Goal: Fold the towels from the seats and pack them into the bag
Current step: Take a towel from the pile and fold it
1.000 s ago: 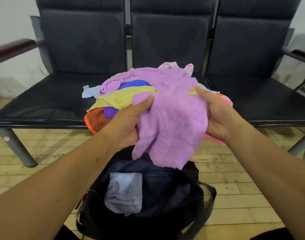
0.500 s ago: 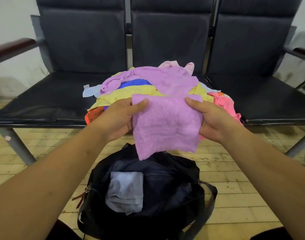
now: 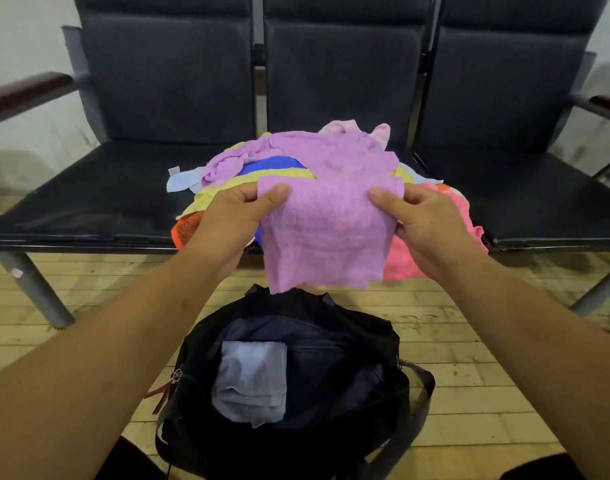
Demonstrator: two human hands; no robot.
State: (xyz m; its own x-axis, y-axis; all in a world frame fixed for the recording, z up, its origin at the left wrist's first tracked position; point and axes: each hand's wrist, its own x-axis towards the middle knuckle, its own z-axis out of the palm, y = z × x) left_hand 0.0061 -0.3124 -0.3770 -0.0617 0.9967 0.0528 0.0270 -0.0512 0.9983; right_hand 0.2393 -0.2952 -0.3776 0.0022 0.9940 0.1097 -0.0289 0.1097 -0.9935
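Right now both hands hold a folded purple towel (image 3: 326,237) up in front of the middle seat (image 3: 338,84), above the open bag (image 3: 352,372). The left hand (image 3: 227,220) pinches the towel's upper left corner, its thumb on the near face and the other fingers (image 3: 243,194) curled behind the cloth. The right hand (image 3: 430,223) grips the upper right corner the same way, thumb in front, the rest of the hand behind the edge. The towel hangs flat between them, its lower edge slightly ragged and just above the bag's far rim.

Behind it a heap of towels (image 3: 331,157) lies on the middle seat of a row of three dark padded seats. A second purple one is on top, with a blue towel (image 3: 272,164) and a yellow towel (image 3: 220,197) under it, an orange towel (image 3: 184,232) at the front left, a bright pink towel (image 3: 404,263) drooping over the seat's front edge on the right, and a pale pink piece (image 3: 345,128) at the back. A light blue cloth (image 3: 182,180) sticks out on the left.

The dark bag stands on the wooden floor (image 3: 470,341) near the person, zip open, and a folded grey-blue towel (image 3: 251,379) lies inside on its left.
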